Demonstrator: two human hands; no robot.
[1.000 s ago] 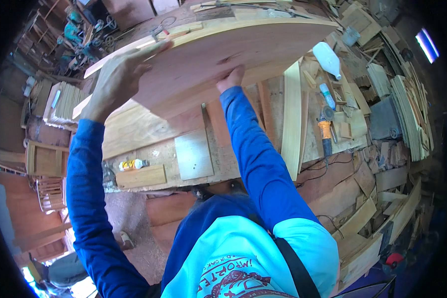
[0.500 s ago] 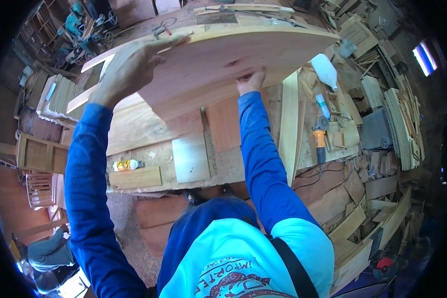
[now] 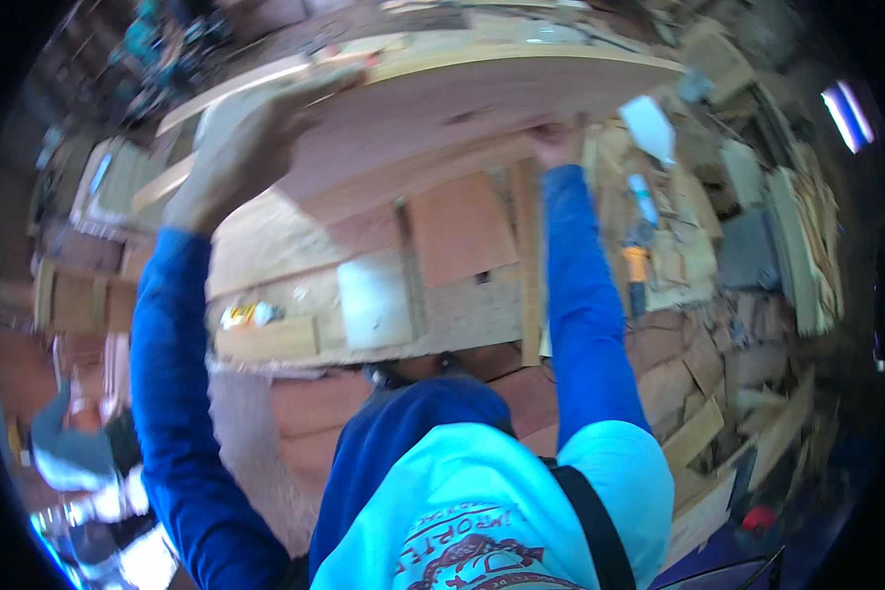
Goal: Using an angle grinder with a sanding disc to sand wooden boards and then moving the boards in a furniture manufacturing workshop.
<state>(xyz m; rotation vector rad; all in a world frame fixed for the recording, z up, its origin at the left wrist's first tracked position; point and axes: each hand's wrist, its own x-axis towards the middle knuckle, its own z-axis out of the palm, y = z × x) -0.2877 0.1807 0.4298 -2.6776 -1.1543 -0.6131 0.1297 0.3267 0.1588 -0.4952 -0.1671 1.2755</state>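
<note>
A broad reddish-brown wooden board (image 3: 413, 123) stands tilted above the workbench, its long pale edge at the top. My left hand (image 3: 251, 138) is closed on its upper left part, with a finger stretched along the top edge. At the board's lower edge, toward the right, is my right hand (image 3: 559, 144), seemingly gripping that edge; its fingers are blurred and partly hidden. Below the board, a reddish panel (image 3: 462, 231) and a pale rectangular piece (image 3: 376, 305) lie on the bench.
A bottle with a yellow label (image 3: 251, 315) lies by a short plank (image 3: 265, 339) at the bench's front left. To the right are a white bottle (image 3: 649, 128) and an orange angle grinder (image 3: 636, 265). Wood offcuts (image 3: 698, 433) crowd the right; another person (image 3: 79, 442) is at lower left.
My right hand has moved right along the board's lower part. The board has tipped so its face looks narrower, uncovering more of the reddish panel. My left hand stays at the upper left.
</note>
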